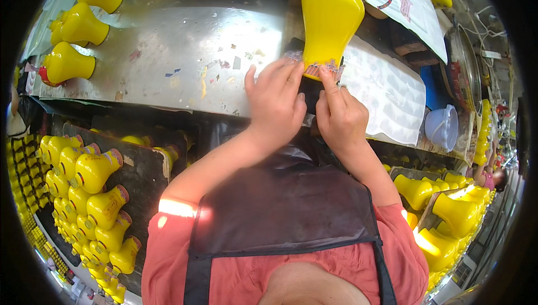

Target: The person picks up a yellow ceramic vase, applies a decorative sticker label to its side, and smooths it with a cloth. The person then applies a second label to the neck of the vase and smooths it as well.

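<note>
A glossy yellow vase-shaped bottle (332,14) with a narrow neck is at the far edge of my reach, its neck pointing away from me. Round its narrow base runs a patterned decal strip (329,65), purple-grey with reddish stripes. My left hand (276,99) lies at the left of the base, fingers stretched and spread, fingertips touching the strip's left part. On the other side, my right hand (343,113) presses its straight index fingertip on the strip; its thumb stands apart and the other fingers bend. Something dark beneath the base is mostly hidden by my hands.
Several yellow bottles (70,63) lie along the left of the metal table (168,42). A sheet of printed paper (392,89) lies right, near a pale bucket (441,127). Many decorated bottles (103,207) are stacked below left; plain ones (457,212) fill the lower right.
</note>
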The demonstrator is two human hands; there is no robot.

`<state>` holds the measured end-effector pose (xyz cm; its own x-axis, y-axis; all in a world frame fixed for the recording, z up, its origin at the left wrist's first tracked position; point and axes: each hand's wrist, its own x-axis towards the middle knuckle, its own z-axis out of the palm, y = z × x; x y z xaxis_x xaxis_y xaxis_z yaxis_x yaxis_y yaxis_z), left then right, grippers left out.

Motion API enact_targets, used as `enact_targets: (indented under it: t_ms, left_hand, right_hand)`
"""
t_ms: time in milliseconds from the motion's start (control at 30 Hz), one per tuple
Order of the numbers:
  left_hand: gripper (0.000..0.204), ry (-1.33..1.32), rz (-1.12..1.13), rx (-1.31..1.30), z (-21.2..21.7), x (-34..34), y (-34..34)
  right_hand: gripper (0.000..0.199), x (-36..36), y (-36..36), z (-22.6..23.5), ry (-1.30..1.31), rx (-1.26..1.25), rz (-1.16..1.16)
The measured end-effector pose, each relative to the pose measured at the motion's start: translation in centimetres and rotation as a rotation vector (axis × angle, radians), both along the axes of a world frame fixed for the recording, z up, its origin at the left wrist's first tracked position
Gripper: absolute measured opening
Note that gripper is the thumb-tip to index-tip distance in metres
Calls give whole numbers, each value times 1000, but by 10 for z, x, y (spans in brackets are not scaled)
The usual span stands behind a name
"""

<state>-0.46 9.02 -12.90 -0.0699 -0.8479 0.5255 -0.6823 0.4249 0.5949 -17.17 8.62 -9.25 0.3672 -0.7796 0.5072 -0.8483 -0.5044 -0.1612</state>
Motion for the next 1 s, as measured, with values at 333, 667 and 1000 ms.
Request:
enact_targets:
  t_ms: [333, 667, 1000]
  left_hand:
    - [60, 17, 13, 43, -4, -3, 2]
    - [71, -19, 17, 56, 4, -7, 7]
    - [71, -46, -30, 27, -1, -10, 7]
  right_hand:
    - [70, 2, 17, 7, -344, 529, -215]
    - [81, 3, 23, 13, -746, 723, -132]
    - [84, -6, 16, 9, -1071, 1056, -49]
